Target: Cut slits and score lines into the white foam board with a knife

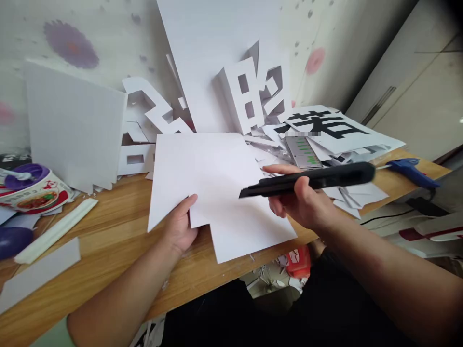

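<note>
A white foam board [217, 173] with a stepped cut-out along its near edge lies tilted over the front of the wooden table. My left hand [183, 224] grips that edge at the notch, thumb on top and the other fingers underneath. Above the board's right side, my right hand [298, 193] is closed around a black utility knife [318, 177]. Its tip points left and is apart from the board, as far as I can see. Behind the board stand cut-out white characters [249, 91], with another cut-out piece [155, 106] to their left.
Printed character sheets [333, 127] and a paper box with green marks [306, 152] lie among scraps at right. A blue glue gun [412, 172] rests at the table's right end. At left are a white panel [75, 130], a food tub [36, 188] and a pale strip [58, 231].
</note>
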Available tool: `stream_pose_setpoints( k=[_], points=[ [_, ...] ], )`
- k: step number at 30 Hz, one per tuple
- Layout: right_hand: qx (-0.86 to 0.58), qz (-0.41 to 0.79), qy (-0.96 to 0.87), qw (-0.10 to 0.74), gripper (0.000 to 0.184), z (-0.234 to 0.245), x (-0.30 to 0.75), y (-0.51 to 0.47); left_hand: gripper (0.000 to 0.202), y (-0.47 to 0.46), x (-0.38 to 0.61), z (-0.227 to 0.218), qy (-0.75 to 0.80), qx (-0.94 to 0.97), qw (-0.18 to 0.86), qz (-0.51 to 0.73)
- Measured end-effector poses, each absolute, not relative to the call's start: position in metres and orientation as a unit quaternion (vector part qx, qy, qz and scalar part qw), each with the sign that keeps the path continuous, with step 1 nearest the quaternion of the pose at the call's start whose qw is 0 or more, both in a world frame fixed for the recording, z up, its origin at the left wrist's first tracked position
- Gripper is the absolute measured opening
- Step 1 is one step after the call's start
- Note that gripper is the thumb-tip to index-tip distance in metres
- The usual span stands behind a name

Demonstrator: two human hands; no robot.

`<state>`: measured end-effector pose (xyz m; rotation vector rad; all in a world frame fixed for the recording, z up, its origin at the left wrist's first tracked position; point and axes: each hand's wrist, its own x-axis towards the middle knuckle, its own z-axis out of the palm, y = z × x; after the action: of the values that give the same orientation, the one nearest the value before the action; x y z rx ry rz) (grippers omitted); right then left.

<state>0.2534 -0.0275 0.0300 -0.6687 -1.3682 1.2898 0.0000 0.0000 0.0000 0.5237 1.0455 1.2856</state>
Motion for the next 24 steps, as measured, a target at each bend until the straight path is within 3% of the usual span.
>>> stream_pose_setpoints(
  k=[4,7,24],
  points=[
    [-0.281,0.586,-0.573,0.500,0.033,0.013,0.231,-0.015,0.031,-0.003,0.000,-0.001,0.430,0.271,0.674,0.536],
    [-0.269,0.604,-0.595,0.457,0.026,0.001,0.222,-0.006,0.029,-0.003,-0.001,-0.003,0.423,0.275,0.677,0.535],
    [-0.339,0.539,-0.686,0.352,0.019,0.003,0.211,0.021,0.022,-0.006,0.000,-0.003,0.456,0.213,0.700,0.507]
  ],
)
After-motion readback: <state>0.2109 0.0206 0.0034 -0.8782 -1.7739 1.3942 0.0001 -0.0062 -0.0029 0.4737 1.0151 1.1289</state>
